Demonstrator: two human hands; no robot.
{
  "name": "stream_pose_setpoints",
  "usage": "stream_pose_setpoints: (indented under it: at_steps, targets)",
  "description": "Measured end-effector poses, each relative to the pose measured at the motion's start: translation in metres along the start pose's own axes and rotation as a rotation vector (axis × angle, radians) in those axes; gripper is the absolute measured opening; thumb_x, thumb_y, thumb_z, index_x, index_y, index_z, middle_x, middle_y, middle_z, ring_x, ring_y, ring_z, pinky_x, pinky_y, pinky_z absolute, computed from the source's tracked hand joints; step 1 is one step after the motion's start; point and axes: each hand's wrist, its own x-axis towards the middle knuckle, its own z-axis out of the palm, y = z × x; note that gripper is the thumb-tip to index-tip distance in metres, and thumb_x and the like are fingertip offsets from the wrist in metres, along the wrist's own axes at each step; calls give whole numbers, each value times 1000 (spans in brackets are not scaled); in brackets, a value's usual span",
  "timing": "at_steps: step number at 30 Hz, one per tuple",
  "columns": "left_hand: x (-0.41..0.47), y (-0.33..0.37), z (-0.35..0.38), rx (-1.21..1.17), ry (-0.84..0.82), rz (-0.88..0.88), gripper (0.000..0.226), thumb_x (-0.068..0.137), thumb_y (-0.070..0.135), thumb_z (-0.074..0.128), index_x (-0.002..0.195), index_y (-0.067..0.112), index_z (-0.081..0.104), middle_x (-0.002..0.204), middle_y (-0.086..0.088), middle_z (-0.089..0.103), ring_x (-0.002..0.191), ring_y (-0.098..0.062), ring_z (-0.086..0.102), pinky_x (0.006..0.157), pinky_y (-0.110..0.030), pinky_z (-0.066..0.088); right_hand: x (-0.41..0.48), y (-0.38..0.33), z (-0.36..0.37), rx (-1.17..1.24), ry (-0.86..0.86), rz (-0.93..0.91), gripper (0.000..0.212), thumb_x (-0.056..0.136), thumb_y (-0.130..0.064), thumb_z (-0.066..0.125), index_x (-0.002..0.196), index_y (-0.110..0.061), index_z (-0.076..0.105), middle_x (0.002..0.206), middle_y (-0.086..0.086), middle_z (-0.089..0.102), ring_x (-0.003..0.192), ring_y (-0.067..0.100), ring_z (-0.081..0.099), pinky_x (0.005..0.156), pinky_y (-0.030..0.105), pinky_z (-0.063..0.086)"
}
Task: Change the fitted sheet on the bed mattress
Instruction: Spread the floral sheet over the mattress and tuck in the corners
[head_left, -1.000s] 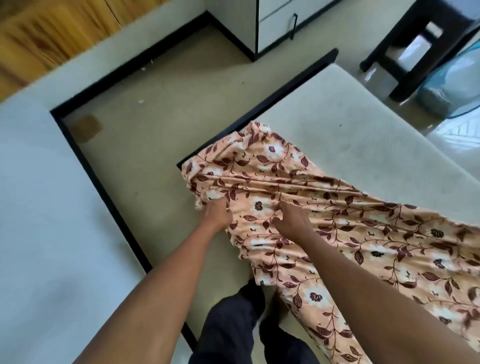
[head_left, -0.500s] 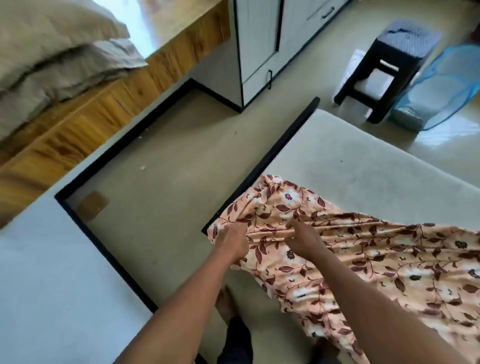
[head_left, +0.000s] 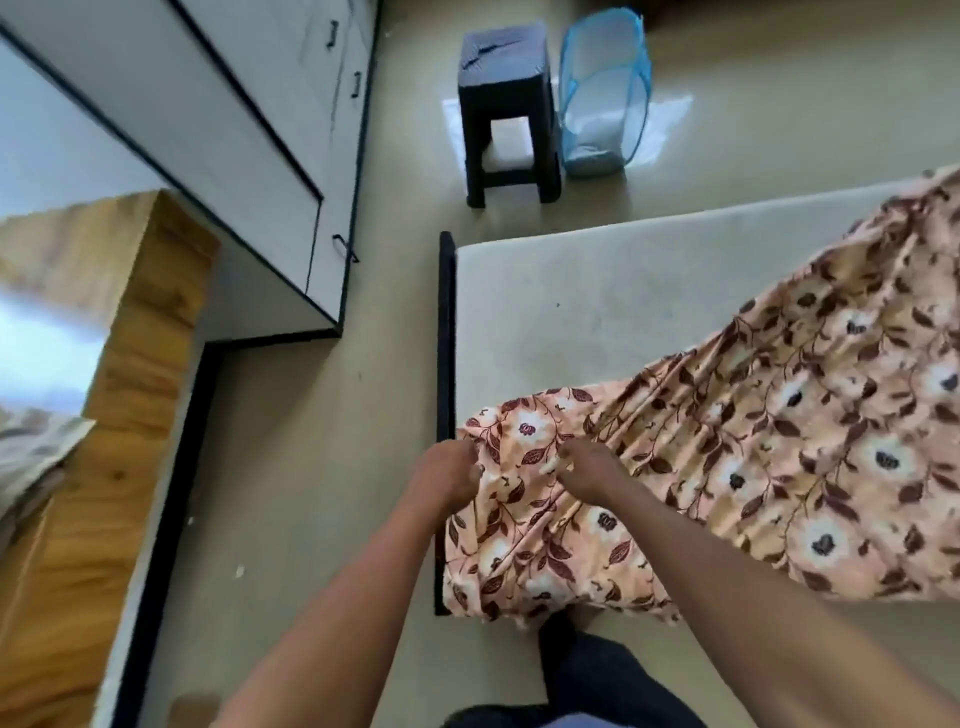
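A peach sheet with brown leaves and white flowers (head_left: 753, 457) lies bunched across the near corner of a bare off-white mattress (head_left: 571, 312). Its end drapes over the mattress corner toward my legs. My left hand (head_left: 444, 480) grips the sheet's edge at the mattress's left side, fingers curled into the cloth. My right hand (head_left: 589, 467) pinches a fold of the sheet a short way to the right. The rest of the sheet runs up and off to the right edge of the view.
A black bed frame edge (head_left: 445, 338) borders the mattress on the left. A dark plastic stool (head_left: 506, 109) and a blue mesh hamper (head_left: 605, 98) stand on the floor beyond the bed. White cabinets (head_left: 291, 156) and a wooden panel (head_left: 130, 395) stand to the left.
The view has swung right, so the stool and hamper now sit at top centre. Both hands keep hold of the sheet at the mattress corner, and more sheet hangs over the corner.
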Motion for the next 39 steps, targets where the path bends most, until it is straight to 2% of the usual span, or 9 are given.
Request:
stream_pose_setpoints:
  at_steps: [11, 14, 20, 24, 29, 32, 35, 37, 39]
  targets:
    - [111, 6, -44, 158, -253, 123, 19, 95, 33, 56, 104, 22, 69, 103, -2, 74, 87, -19, 67, 76, -31, 55, 13, 26, -14, 435, 147, 286, 11, 93, -28, 65, 101, -35, 63, 111, -4, 65, 87, 16, 62, 73, 29, 51]
    - [162, 13, -36, 233, -304, 202, 22, 96, 31, 55, 108, 20, 69, 108, -2, 73, 94, -22, 67, 78, -30, 54, 28, 30, -7, 481, 183, 422, 12, 94, -22, 59, 105, -22, 63, 104, 2, 64, 83, 18, 63, 74, 37, 59]
    - [297, -2, 33, 193, -396, 213, 42, 100, 39, 54, 118, 2, 64, 115, -20, 70, 108, -38, 65, 86, -38, 52, 88, 9, 60, 691, 278, 723, 25, 91, -26, 65, 115, -20, 63, 103, 3, 64, 82, 20, 64, 67, 27, 47]
    - [348, -30, 79, 193, -558, 140, 53, 98, 51, 57, 112, 0, 63, 108, -16, 70, 83, -29, 62, 71, -32, 44, 138, -23, 110, 818, 255, 780, 15, 91, -23, 68, 106, -23, 67, 100, 1, 67, 80, 17, 61, 65, 23, 42]
    - [353, -54, 116, 201, -566, 176, 60, 84, 56, 72, 121, 12, 53, 115, -9, 61, 109, -33, 59, 87, -42, 52, 192, -46, 137, 946, 334, 871, 21, 91, -32, 67, 110, -32, 60, 106, 3, 67, 75, 19, 59, 55, 22, 34]
    - [360, -54, 120, 211, -590, 168, 57, 77, 57, 72, 121, 23, 61, 119, -5, 62, 111, -31, 59, 95, -46, 52, 212, -42, 141, 999, 393, 895, 28, 90, -32, 68, 114, -35, 54, 118, 1, 62, 84, 21, 64, 56, 23, 40]
    - [353, -46, 114, 223, -603, 213, 24, 84, 37, 66, 104, 25, 71, 108, -5, 71, 102, -30, 67, 89, -47, 57, 216, -36, 137, 1020, 487, 975, 39, 91, -43, 64, 125, -27, 56, 128, 1, 61, 92, 20, 66, 69, 31, 53]
    - [316, -31, 104, 166, -646, 375, 17, 90, 21, 64, 105, 20, 72, 105, -5, 73, 92, -25, 71, 83, -42, 61, 206, -36, 134, 1026, 564, 1011, 59, 91, -57, 61, 136, -20, 53, 133, 3, 61, 104, 22, 64, 81, 34, 51]
    - [270, -14, 96, 150, -872, 580, 16, 91, 14, 65, 105, 17, 71, 105, -3, 74, 85, -17, 69, 85, -37, 60, 191, -35, 130, 1053, 586, 1044, 73, 90, -59, 67, 142, -12, 48, 136, 8, 61, 110, 26, 63, 85, 34, 49]
